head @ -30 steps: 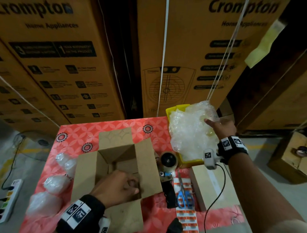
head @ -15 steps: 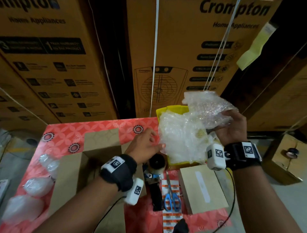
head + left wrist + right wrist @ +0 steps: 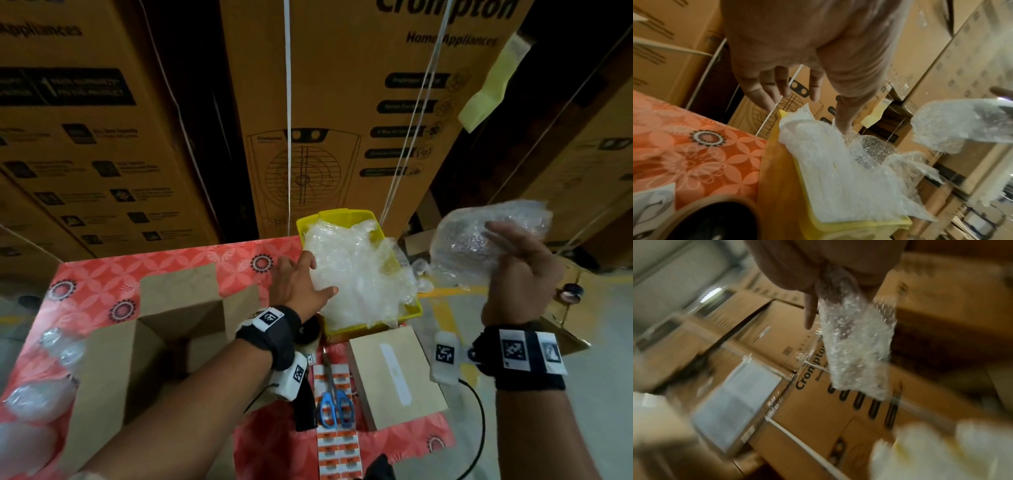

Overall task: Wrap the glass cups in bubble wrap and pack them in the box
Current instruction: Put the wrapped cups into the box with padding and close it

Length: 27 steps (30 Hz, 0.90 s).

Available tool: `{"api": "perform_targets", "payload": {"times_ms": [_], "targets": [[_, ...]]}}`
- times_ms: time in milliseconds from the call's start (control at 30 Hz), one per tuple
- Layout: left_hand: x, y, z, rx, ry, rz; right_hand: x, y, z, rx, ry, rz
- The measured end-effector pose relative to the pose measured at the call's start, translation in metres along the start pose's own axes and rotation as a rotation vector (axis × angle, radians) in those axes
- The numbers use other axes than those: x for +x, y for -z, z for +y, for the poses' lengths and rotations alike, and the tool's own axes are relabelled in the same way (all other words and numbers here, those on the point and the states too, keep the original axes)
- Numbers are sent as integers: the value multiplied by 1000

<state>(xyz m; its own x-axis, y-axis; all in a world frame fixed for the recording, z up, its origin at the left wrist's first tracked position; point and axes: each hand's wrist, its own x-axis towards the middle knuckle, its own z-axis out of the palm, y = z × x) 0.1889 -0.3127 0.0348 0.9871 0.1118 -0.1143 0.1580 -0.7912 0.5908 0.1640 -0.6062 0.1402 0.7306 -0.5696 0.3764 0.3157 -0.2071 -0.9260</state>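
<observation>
My right hand (image 3: pixel 513 270) grips a crumpled bubble wrap sheet (image 3: pixel 479 240), raised off the table's right side; the same sheet (image 3: pixel 855 345) hangs from that hand (image 3: pixel 818 264) in the right wrist view. With straight fingers, my left hand (image 3: pixel 298 284) rests on the bubble wrap pile (image 3: pixel 356 281) in the yellow bin (image 3: pixel 342 216); its thumb touches the pile (image 3: pixel 838 170). The open cardboard box (image 3: pixel 178 342) stands at centre left. Three wrapped cups (image 3: pixel 61 346) (image 3: pixel 37 401) (image 3: pixel 20 452) lie along the left table edge.
Beside the box lie a tape roll (image 3: pixel 308 330), blue-handled scissors (image 3: pixel 334 401), a label sheet (image 3: pixel 337 445) and a small closed carton (image 3: pixel 394 373) on the red patterned cloth (image 3: pixel 102 274). Tall appliance cartons (image 3: pixel 342 120) stand close behind the table.
My left hand left the box and came onto the pile in the bin. My right hand pulled one sheet free of the pile and carried it to the right.
</observation>
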Motion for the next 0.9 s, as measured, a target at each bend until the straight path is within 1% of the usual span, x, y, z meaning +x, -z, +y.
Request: {"api": "perform_targets", "payload": {"times_ms": [67,100,133,200,267,300,367,433,467,500,567,633,667,700,733,800,900], "targets": [[1,-1,11,59,-112,62,-1,-3,-10,-391,176,-52],[2,-3,18,100,-185,71,-1,-7,-18,-602,214,-104],[3,-6,26,119,-250,48,-1,-14,-23,-780,209,-162],[4,-14,43,137,-305,-98,-2,-28,-25,-1038,161,-267],[6,-25,54,233,-273,-265,-7,-38,-13,-1176,133,-368],[7,-30,57,291,-255,-323,-9,-40,-4,-1202,123,-405],[10,-39,62,365,-241,-384,-14,-38,14,-1209,91,-436],[14,-43,64,383,-260,-401,-19,-32,26,-1189,68,-397],[15,-44,64,350,-266,-393,-20,-29,29,-1167,66,-373],[17,-43,64,266,-258,-373,-22,-26,30,-1143,63,-352],[21,-41,61,-48,-216,-268,-22,-23,32,-1086,40,-324],[24,-35,59,-399,-163,-59,-19,-23,34,-1035,30,-307],[25,-31,58,-541,-115,36,-18,-24,34,-1019,37,-301],[24,-26,58,-646,-73,105,-17,-25,34,-1013,51,-299],[25,-20,58,-716,-50,153,-17,-27,35,-1015,69,-302],[27,-10,55,-797,-52,194,-19,-33,35,-1011,108,-326],[30,4,43,-820,-63,166,-19,-43,41,-1049,148,-422]]}}
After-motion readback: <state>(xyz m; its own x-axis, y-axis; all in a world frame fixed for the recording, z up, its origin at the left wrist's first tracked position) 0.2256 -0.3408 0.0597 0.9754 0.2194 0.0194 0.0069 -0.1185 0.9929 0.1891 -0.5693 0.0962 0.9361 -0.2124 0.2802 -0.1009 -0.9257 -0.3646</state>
